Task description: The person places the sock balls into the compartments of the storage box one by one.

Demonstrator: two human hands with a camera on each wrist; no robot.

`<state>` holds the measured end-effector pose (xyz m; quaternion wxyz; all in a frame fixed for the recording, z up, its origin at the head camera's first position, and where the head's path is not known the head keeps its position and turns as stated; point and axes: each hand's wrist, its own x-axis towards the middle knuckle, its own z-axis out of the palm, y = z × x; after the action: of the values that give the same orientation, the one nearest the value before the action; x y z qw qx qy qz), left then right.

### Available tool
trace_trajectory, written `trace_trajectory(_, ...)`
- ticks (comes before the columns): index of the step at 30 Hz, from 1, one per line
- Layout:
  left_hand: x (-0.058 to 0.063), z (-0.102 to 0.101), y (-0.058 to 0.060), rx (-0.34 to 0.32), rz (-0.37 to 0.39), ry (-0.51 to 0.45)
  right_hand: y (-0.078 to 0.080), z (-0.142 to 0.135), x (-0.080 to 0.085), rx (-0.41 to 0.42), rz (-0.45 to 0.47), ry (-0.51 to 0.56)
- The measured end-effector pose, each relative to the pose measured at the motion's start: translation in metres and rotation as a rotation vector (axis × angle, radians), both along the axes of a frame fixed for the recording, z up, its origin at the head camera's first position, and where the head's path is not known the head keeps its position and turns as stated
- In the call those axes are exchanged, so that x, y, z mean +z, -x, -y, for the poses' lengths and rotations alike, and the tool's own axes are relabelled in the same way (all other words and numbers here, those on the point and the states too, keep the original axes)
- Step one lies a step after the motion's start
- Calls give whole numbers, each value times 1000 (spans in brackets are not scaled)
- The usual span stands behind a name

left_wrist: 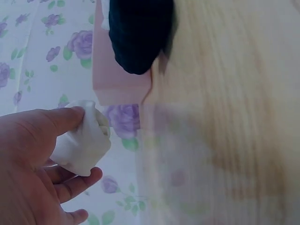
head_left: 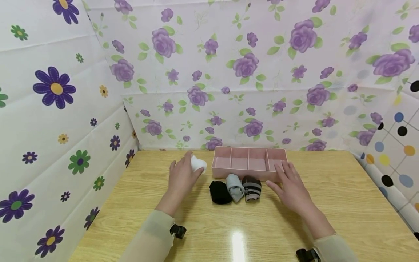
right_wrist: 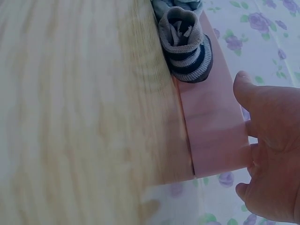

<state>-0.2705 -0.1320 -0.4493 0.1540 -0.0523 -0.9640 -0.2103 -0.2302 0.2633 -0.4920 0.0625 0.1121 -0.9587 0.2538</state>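
Pinching a white sock (head_left: 198, 164) beside a pink box (head_left: 218, 174)

The white sock sits between the thumb and fingers of the left hand (head_left: 181, 175), whose grip is closed on it, on the hand's inner side and just left of the box. The left forearm reaches forward and slightly rightward over the bench (head_left: 278, 233). The right arm angles forward and leftward; its hand (head_left: 292, 189) is at the box's right end, grip relaxed, thumb spread from the fingers. Whether those fingertips touch the box, I cannot tell. Before the box, side by side, lie a black sock (head_left: 220, 193), a grey sock (head_left: 235, 188) and a striped sock (head_left: 252, 189). Flowered cloth (head_left: 203, 65) hangs behind.
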Motion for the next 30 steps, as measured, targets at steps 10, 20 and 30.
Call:
trace_trajectory(10,15,-16,7,-44,-55,-74,0,-1,0,-1,2,11)
trace_trajectory(20,21,-35,19,-103,-36,-104,1,-2,1,8,-1,4)
trace_trajectory(30,22,-51,26,-140,-23,-104,0,0,2,13,-10,5)
